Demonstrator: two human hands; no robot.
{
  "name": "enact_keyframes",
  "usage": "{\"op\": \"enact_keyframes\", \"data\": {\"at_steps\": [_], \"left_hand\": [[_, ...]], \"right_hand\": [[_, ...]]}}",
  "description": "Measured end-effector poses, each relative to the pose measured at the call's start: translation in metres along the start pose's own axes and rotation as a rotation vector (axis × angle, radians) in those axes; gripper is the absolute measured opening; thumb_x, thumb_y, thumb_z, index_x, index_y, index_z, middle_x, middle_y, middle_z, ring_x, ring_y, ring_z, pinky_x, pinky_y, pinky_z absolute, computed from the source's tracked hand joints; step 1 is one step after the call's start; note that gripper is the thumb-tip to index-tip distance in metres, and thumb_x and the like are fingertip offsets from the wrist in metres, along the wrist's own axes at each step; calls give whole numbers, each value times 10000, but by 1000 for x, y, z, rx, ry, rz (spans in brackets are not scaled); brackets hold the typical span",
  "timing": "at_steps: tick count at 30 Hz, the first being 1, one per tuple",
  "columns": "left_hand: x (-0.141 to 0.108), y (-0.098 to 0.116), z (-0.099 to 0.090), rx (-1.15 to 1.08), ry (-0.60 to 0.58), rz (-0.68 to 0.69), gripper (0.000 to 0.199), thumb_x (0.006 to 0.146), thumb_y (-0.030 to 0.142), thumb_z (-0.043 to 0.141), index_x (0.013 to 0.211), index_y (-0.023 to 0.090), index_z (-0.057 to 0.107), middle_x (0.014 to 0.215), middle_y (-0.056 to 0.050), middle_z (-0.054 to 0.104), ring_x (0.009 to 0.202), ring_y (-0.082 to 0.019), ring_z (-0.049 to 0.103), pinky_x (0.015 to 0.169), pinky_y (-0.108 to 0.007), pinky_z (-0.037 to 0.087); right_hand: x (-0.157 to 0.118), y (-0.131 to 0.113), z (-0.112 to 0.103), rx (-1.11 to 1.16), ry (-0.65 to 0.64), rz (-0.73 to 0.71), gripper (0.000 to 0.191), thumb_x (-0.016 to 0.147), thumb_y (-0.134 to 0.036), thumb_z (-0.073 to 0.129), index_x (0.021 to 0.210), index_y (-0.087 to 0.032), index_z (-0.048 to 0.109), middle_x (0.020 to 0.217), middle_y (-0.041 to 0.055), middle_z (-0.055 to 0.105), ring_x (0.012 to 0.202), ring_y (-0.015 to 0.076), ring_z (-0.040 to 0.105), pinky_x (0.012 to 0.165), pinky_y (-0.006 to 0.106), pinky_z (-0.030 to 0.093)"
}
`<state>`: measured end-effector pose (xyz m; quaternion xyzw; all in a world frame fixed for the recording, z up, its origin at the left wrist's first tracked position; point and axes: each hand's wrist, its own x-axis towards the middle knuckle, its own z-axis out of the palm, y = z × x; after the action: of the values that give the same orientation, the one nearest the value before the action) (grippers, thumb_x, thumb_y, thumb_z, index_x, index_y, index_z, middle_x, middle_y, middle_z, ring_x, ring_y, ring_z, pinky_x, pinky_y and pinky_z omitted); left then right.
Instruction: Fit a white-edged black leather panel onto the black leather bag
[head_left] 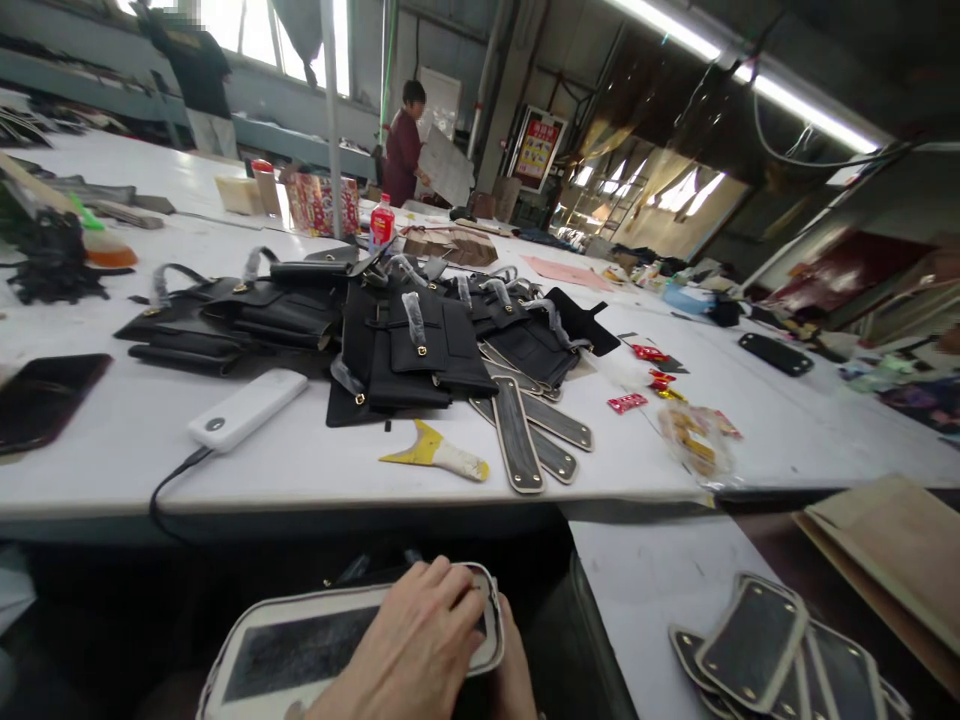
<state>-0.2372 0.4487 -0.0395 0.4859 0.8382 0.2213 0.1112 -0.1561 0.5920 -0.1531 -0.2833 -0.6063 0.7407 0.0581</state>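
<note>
Low in front of me, below the table edge, is a pale, round-cornered bag piece (247, 622) with a raised rim and a dark rectangular panel inside. My left hand (420, 635) lies across it, fingers curled down at its right end. Against the outer right side is my right hand (514, 655), mostly hidden behind the rim and the left hand. Both hands are closed on this piece; whatever is under the left fingertips is hidden. Black leather handbags (416, 345) with plastic-wrapped handles are heaped on the white table (300, 475) beyond.
Dark panels with pale edges (517, 435) and a yellow-and-white tool (435, 455) lie by the handbags. A white power bank (247, 410) and a phone (49, 400) are at left. More panels (754, 640) are stacked lower right. Two people stand farther back.
</note>
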Motion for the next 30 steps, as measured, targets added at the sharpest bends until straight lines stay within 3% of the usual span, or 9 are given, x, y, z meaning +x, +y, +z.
{"op": "enact_keyframes", "data": {"at_steps": [4,7,10,13,16,18,20,23,30], "left_hand": [[-13,-12,29,97,197,95,174,898,282,567,1036,188,615,1096,-61,650,977,-226,597,867,-328,498],[-25,-21,40,158,293,219,390,894,448,590,1140,145,596,1187,-87,648,1082,-241,593,960,-315,492],[-31,-23,31,57,196,194,527,849,513,632,1219,144,564,1231,-88,626,1136,-241,576,1008,-310,476],[-33,-17,12,-91,65,78,537,833,453,668,1267,165,540,1290,-83,579,1201,-243,532,1071,-318,425],[-34,-13,-3,-133,20,74,580,851,405,657,1337,142,481,1357,-102,529,1288,-249,457,1141,-325,329],[-35,-12,-9,-130,15,96,592,861,409,648,1345,118,471,1385,-122,507,1330,-257,412,1162,-331,288],[-36,-12,-10,-121,9,119,596,860,423,649,1332,100,483,1380,-138,512,1323,-272,421,1155,-349,304],[-35,-10,-8,-103,11,108,559,833,427,683,1263,101,536,1316,-138,563,1223,-289,511,1089,-385,394],[-25,-5,-5,-119,5,10,461,862,454,632,1225,183,547,1247,-85,587,1150,-272,527,1013,-416,425]], "right_hand": [[-11,-23,-21,-185,92,-68,422,820,-635,599,912,-230,680,918,61,678,851,233,613,747,308,508],[-8,-59,-17,-417,-19,-197,408,833,-575,608,1001,-210,674,986,80,662,882,240,613,771,311,506],[0,-101,6,-712,-185,-380,272,830,-358,668,1077,-244,672,1131,64,608,1010,232,580,871,306,469],[9,-131,33,-961,-454,-506,209,861,-177,592,1035,-237,691,1102,55,608,1019,201,571,903,289,448],[19,-141,47,-1112,-705,-599,247,891,-114,487,992,-200,695,994,66,626,916,193,574,818,290,450],[24,-138,50,-1134,-779,-623,247,881,-102,464,919,-191,691,932,68,623,864,199,554,766,297,426],[28,-132,51,-1120,-786,-625,240,873,-108,442,835,-186,665,857,61,601,808,199,523,723,303,394],[31,-123,55,-1059,-694,-589,226,891,-151,421,770,-180,609,779,40,563,737,182,491,691,303,360],[37,-118,51,-726,-450,-299,293,936,-375,451,753,-175,562,683,-2,562,650,141,503,617,246,401]]}}
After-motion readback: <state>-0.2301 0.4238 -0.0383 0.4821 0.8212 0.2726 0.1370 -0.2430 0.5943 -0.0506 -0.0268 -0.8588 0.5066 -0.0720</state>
